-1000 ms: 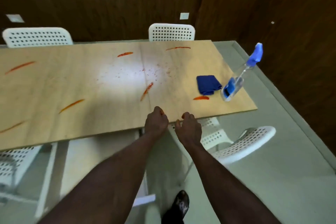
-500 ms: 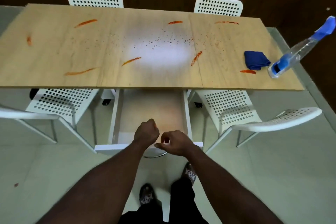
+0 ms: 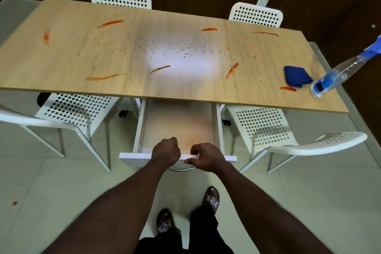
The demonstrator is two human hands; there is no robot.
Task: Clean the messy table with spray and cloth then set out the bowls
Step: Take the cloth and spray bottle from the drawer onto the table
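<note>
Here, a white drawer (image 3: 215, 126) stands open under the middle of the desk's (image 3: 72, 57) near edge, and both hands are on its front panel; the left hand (image 3: 166, 150) has its grip curled over the panel's top edge; the right hand (image 3: 206, 155), just beside it, has its grip clamped on the same edge, fingers above and thumb below. On the desk, orange-red smears (image 3: 110, 23) lie scattered from left to right, with fine red specks (image 3: 181, 51) across the middle; the folded blue cloth (image 3: 296, 76) lies near the right end, and the clear spray bottle (image 3: 334, 76) with a blue head stands just right of it, by the near right corner. White perforated chairs (image 3: 72, 109) stand along the near and far sides.
</note>
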